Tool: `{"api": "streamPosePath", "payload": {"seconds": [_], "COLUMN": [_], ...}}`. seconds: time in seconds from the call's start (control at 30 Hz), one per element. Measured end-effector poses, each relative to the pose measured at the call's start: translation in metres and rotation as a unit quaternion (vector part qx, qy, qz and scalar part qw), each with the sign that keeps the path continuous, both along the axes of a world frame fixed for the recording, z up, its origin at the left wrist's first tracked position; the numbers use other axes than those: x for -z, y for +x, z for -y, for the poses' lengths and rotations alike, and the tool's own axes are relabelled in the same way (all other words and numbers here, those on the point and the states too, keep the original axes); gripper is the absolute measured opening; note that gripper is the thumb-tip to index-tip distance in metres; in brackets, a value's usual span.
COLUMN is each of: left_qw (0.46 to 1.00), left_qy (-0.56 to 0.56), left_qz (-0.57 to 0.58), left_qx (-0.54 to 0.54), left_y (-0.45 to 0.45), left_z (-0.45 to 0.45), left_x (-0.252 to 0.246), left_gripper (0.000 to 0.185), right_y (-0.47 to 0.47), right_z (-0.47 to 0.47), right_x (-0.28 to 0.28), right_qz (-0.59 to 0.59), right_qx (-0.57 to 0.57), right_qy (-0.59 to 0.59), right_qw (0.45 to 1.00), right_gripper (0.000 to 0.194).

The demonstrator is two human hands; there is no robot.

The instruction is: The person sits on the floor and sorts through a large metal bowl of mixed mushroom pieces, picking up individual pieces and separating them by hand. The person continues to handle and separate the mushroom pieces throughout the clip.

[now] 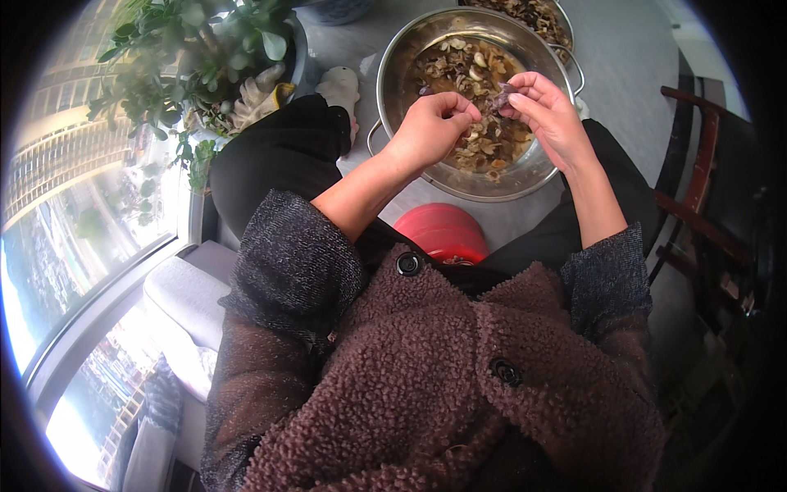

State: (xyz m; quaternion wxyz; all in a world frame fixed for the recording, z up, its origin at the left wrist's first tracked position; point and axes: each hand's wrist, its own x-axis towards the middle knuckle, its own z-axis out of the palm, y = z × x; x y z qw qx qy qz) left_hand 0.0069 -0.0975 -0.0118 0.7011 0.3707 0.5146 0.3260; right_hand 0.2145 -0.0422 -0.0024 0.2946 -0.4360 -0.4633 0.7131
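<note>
A wide stainless-steel basin (399, 43) with two loop handles stands on the floor between my knees. In it, brown scraps (458, 67) and a few pale, clove-like pieces (478, 59) lie in shallow brownish liquid. My right hand (550, 117), over the basin's right side, pinches a small purplish plant piece (503, 98) between thumb and fingers. Left of it, my left hand (433, 126) hovers above the scraps, thumb and fingertips drawn together. Whether anything small sits between those fingertips cannot be told.
Behind the basin is a second metal vessel (569, 27) with similar scraps. A red plastic object (439, 227) sits between my legs. Leafy potted plants (209, 55), a work glove (261, 98) and a white figurine (338, 89) are at left, beside a window (92, 215). Dark wooden furniture (704, 160) stands right.
</note>
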Motion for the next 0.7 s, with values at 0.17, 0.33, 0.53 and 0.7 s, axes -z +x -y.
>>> {"api": "streamPosePath", "payload": {"seconds": [0.17,0.33,0.53,0.7], "left_qw": [0.993,0.992,0.991,0.983], "left_qy": [-0.041,-0.034,-0.037,-0.044], "left_qz": [0.099,0.106,0.122,0.165], "left_qx": [-0.052,-0.054,-0.049,-0.064], "left_y": [0.011,0.014,0.015,0.017], "left_z": [-0.003,-0.005,-0.006,-0.007], "left_x": [-0.003,-0.004,0.003,0.004], "left_gripper": [0.017,0.017,0.011,0.010], "right_y": [-0.004,-0.006,-0.008,-0.006], "right_z": [0.007,0.007,0.007,0.007], "right_x": [-0.007,-0.004,-0.002,-0.002], "right_qz": [-0.006,-0.016,-0.008,0.004], "right_qx": [0.018,0.029,0.033,0.048], "right_qy": [0.017,0.012,0.009,-0.004], "right_qw": [1.000,0.999,0.999,0.999], "right_gripper": [0.017,0.015,0.013,0.013]}}
